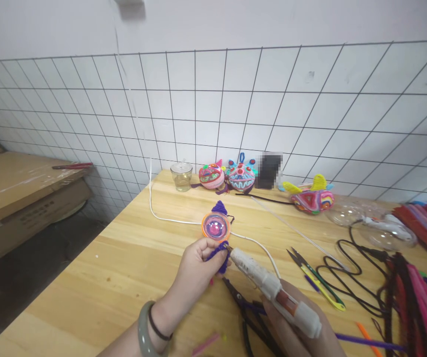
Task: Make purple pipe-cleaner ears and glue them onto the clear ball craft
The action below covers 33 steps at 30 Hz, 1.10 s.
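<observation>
My left hand (206,259) pinches a dark purple fuzzy piece (223,267), apparently made of pipe cleaner, above the table. In my right hand (291,317) is a white hot glue gun (261,275), its tip touching or very close to the purple piece. Just beyond my left fingers lies a round ornament (216,226) with an orange rim, a clear dome, pink and purple rings and a purple triangle on its far side. Beneath the glue gun, black-handled scissors (248,312) lie partly hidden by my right hand.
Finished fuzzy ornaments (241,173), a lidded glass cup (181,177) and a blurred-out dark object (270,171) stand along the wall. Yellow-green scissors (315,277), a looping black cable (343,277), clear plastic domes (347,213) and pipe cleaner bundles (417,307) lie right. A white cord (172,220) crosses the table.
</observation>
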### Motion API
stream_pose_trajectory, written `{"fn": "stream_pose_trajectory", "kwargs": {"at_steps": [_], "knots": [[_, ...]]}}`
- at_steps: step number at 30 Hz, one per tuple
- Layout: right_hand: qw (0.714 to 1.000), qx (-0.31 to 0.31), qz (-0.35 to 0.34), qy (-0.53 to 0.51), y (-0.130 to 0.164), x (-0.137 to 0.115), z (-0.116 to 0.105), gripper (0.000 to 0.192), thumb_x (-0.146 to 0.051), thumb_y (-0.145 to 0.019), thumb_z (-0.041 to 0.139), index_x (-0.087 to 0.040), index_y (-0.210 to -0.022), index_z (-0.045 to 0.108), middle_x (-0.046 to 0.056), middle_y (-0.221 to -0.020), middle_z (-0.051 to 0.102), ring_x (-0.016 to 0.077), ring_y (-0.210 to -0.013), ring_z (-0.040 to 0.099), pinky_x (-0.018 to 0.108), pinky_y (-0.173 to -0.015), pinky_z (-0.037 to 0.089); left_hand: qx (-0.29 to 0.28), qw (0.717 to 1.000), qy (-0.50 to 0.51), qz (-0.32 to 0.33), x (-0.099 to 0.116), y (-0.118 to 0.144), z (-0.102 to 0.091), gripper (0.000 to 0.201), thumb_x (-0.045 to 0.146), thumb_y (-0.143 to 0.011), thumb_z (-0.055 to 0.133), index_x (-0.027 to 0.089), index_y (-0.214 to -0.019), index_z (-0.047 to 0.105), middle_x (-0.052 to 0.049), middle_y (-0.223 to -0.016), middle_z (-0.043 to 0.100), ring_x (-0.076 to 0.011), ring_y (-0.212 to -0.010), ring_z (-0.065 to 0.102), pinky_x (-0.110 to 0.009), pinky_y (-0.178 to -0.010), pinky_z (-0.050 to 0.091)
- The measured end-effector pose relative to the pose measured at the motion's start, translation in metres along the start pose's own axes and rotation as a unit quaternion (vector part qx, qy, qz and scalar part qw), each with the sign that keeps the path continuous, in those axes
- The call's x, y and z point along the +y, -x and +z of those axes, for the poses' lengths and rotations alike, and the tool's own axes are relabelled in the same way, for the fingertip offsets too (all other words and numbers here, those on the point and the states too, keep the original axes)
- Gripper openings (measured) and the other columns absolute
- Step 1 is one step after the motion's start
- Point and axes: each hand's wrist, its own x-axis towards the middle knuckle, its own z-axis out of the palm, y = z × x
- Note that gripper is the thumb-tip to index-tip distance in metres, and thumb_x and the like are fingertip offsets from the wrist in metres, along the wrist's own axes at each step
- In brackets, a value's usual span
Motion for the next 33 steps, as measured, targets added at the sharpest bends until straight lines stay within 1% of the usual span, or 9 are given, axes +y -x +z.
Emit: {"fn": "stream_pose_trajectory", "kwargs": {"at_steps": [5,11,16,22,24,27,29,31,33], "knots": [[1.000,-0.006,0.016,-0.004,0.006,0.010,0.000,0.020,-0.038,-0.091,0.049,-0.022,-0.082,0.057,0.001,-0.061,0.057,0.0199,-0.071,0.064,0.020,-0.052,0.052,0.001,1.000,0.002,-0.001,-0.004,-0.001,-0.002,0.027,0.034,-0.058,0.078,0.014,-0.065,0.063,-0.001,-0.052,0.065,-0.0088,-0.043,0.053,-0.019,-0.044,0.041],[0.996,0.062,0.058,-0.007,0.014,0.023,0.002,0.020,-0.037,-0.089,0.055,-0.020,-0.099,0.061,0.004,-0.084,0.070,0.0197,-0.075,0.067,0.022,-0.062,0.055,0.003,1.000,0.011,-0.014,-0.004,-0.002,-0.005,0.028,0.035,-0.058,0.079,0.013,-0.068,0.065,-0.004,-0.059,0.069,-0.0118,-0.049,0.060,-0.020,-0.046,0.044],[0.998,0.044,0.040,-0.021,0.005,0.013,-0.002,0.023,-0.043,-0.088,0.054,-0.022,-0.089,0.064,0.001,-0.070,0.069,0.0180,-0.060,0.064,0.020,-0.044,0.049,0.004,0.999,0.019,-0.037,-0.001,-0.002,-0.004,0.031,0.037,-0.054,0.080,0.012,-0.066,0.065,-0.004,-0.057,0.069,-0.0124,-0.047,0.059,-0.020,-0.043,0.044],[0.999,0.015,0.000,0.038,-0.001,0.017,-0.008,0.021,-0.037,-0.090,0.049,-0.022,-0.078,0.058,0.000,-0.062,0.061,0.0173,-0.057,0.060,0.022,-0.048,0.049,0.009,0.998,0.015,-0.053,-0.002,-0.001,-0.005,0.032,0.036,-0.055,0.080,0.012,-0.069,0.065,-0.006,-0.064,0.072,-0.0140,-0.051,0.062,-0.019,-0.040,0.043],[0.997,0.006,0.000,0.083,-0.004,0.025,-0.013,0.019,-0.033,-0.092,0.045,-0.022,-0.079,0.056,0.001,-0.066,0.061,0.0170,-0.058,0.059,0.023,-0.052,0.049,0.006,0.998,0.019,-0.054,-0.003,-0.001,-0.006,0.033,0.037,-0.055,0.080,0.012,-0.069,0.065,-0.007,-0.065,0.072,-0.0146,-0.054,0.064,-0.019,-0.042,0.044],[0.984,-0.006,0.008,0.180,-0.010,0.047,-0.023,0.016,-0.030,-0.091,0.043,-0.023,-0.096,0.057,0.005,-0.083,0.066,0.0204,-0.071,0.064,0.028,-0.061,0.051,-0.004,0.998,0.023,-0.060,-0.004,-0.002,-0.006,0.037,0.039,-0.052,0.082,0.012,-0.069,0.064,-0.006,-0.063,0.072,-0.0146,-0.054,0.065,-0.020,-0.044,0.046],[0.973,-0.006,0.015,0.230,-0.012,0.066,-0.027,0.019,-0.028,-0.088,0.045,-0.023,-0.103,0.058,0.008,-0.095,0.066,0.0232,-0.083,0.065,0.031,-0.068,0.052,-0.014,0.997,0.018,-0.070,-0.005,-0.002,-0.005,0.039,0.040,-0.051,0.083,0.012,-0.070,0.063,-0.006,-0.062,0.072,-0.0146,-0.054,0.065,-0.020,-0.044,0.046],[0.963,0.002,-0.003,0.271,-0.014,0.085,-0.028,0.023,-0.026,-0.082,0.051,-0.022,-0.103,0.061,0.010,-0.099,0.064,0.0251,-0.085,0.066,0.032,-0.069,0.053,-0.028,0.996,0.008,-0.080,-0.006,-0.002,-0.005,0.040,0.040,-0.052,0.082,0.012,-0.072,0.064,-0.006,-0.062,0.072,-0.0141,-0.054,0.064,-0.019,-0.044,0.045],[0.952,0.008,0.013,0.306,-0.014,0.100,-0.025,0.026,-0.027,-0.079,0.053,-0.021,-0.103,0.063,0.011,-0.101,0.062,0.0267,-0.088,0.066,0.035,-0.071,0.054,-0.043,0.995,0.000,-0.087,-0.007,-0.001,-0.005,0.039,0.041,-0.053,0.082,0.012,-0.072,0.063,-0.006,-0.063,0.072,-0.0132,-0.053,0.064,-0.019,-0.044,0.044]]}}
